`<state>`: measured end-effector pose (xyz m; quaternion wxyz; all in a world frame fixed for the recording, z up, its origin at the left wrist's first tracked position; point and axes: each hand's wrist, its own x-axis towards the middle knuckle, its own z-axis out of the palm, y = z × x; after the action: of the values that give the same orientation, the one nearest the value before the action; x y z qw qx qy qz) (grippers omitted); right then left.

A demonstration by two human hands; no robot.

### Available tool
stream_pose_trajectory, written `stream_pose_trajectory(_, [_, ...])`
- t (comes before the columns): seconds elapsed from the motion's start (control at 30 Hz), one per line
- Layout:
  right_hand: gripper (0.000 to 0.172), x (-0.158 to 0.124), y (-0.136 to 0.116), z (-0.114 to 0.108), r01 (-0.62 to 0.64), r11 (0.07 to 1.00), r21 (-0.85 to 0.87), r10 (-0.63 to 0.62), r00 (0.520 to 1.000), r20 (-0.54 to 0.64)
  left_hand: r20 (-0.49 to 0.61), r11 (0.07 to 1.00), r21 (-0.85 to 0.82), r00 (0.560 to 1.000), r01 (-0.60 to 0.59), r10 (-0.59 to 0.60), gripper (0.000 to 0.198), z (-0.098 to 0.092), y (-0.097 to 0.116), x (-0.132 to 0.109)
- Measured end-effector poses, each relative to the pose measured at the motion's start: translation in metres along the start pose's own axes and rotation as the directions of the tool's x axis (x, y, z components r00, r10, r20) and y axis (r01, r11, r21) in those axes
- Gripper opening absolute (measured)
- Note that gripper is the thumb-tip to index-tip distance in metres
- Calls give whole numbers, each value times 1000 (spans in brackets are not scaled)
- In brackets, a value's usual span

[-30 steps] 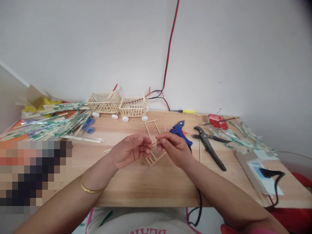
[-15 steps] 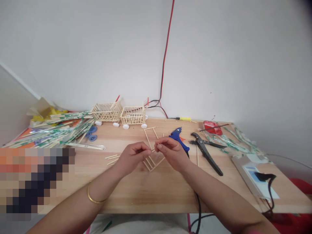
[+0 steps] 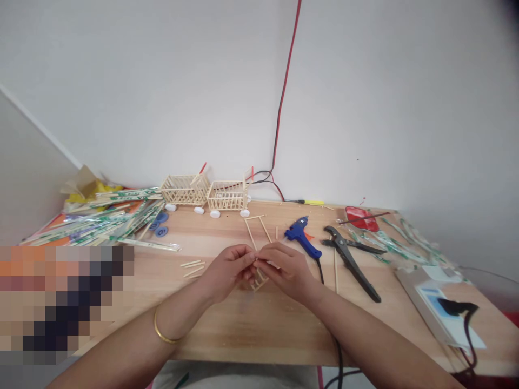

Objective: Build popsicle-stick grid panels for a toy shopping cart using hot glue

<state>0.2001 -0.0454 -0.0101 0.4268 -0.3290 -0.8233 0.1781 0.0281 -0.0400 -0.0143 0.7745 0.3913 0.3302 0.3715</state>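
Above the middle of the table my left hand (image 3: pixel 231 271) and my right hand (image 3: pixel 287 268) meet, fingertips touching. Both are closed in a pinch; whatever lies between the fingers is too small or hidden to make out. Under and behind them is a flat frame of thin wooden sticks (image 3: pixel 250 233), its middle covered by my hands. Several short cut sticks (image 3: pixel 193 264) lie left of my left hand. Just beyond my right hand rests a blue glue gun (image 3: pixel 302 237) with a black cord.
Two small stick carts (image 3: pixel 185 190) with white wheels stand by the wall. Wrapped chopsticks (image 3: pixel 121 213) and blue wheels (image 3: pixel 161 231) lie left. A black cutter tool (image 3: pixel 352 265), a red item (image 3: pixel 362 219), torn wrappers (image 3: pixel 405 240) and a white box (image 3: pixel 425 302) are on the right.
My hands have come closer together, and the right hand's fingers now overlap the left fingertips. The whole view has shifted slightly, so the tabletop things appear further right and lower.
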Motion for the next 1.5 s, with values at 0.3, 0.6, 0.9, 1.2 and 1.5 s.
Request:
stream_pose_trajectory(0.3, [17,3,-1,2,-32,954,-299,57,996,75,18,990,-126,998,69,-67,21,-2,2,1])
stream_pose_trajectory(0.6, [17,3,-3,-5,-140,990,-7,140,990,32,79,963,-227,988,149,-134,19,0,8,-1])
stream_pose_trajectory(0.9, [24,1,10,-7,193,974,-120,-171,970,176,97,925,-295,971,240,-221,18,-5,7,0])
stream_pose_trajectory(1.2, [9,-1,-4,-2,-44,997,-68,53,988,147,113,956,-186,972,226,-208,22,-2,7,-5])
stream_pose_trajectory(1.5, [12,-2,-2,-4,-10,998,-66,22,985,171,128,982,-92,980,167,-155,29,-5,4,-7])
